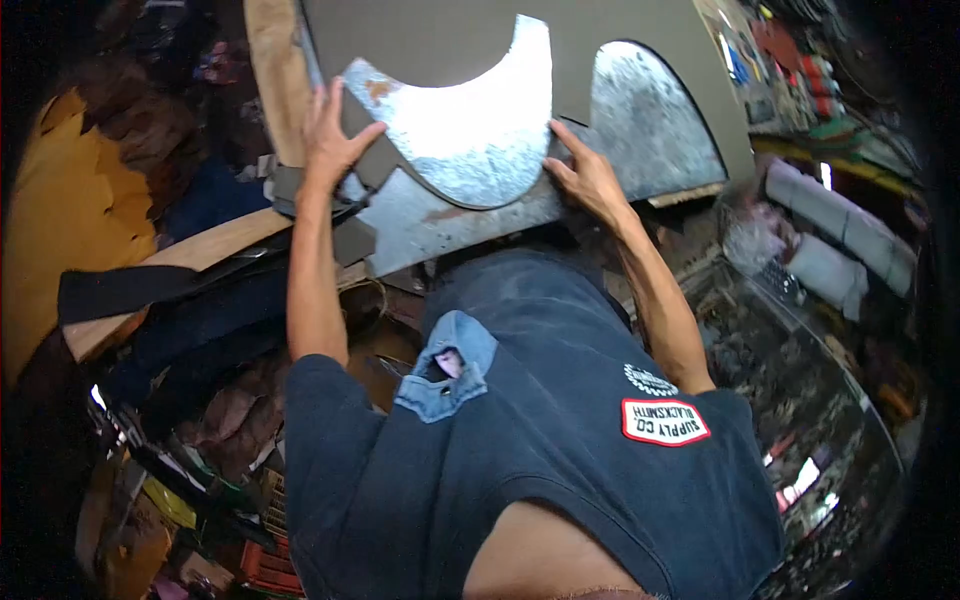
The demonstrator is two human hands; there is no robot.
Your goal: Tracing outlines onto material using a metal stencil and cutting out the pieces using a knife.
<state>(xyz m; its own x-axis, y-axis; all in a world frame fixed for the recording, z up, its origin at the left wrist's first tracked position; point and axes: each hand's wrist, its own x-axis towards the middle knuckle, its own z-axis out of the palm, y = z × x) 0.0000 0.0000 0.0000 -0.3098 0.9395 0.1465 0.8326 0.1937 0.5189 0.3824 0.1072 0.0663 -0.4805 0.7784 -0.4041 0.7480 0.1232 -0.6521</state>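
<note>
A shiny, U-shaped sheet-metal template (470,125) with a concave upper edge lies over a dark grey-brown sheet (420,40). My left hand (335,140) is at the template's left side, its fingers stretched forward and its thumb spread toward the template's edge. At the right edge of the template is my right hand (590,175), its thumb and index finger apart and touching that edge. The other fingers of the right hand are curled and partly hidden. Bare grey metal shows through a rounded cutout (645,120) in the sheet on the right.
Under the sheet lies a grey metal work surface (405,220), its near edge close to my body. Wooden boards (275,80) flank it on the left. A yellow-tan hide (70,240) hangs at far left. Pale rolls (840,220) and a glass-like panel (830,370) stand right.
</note>
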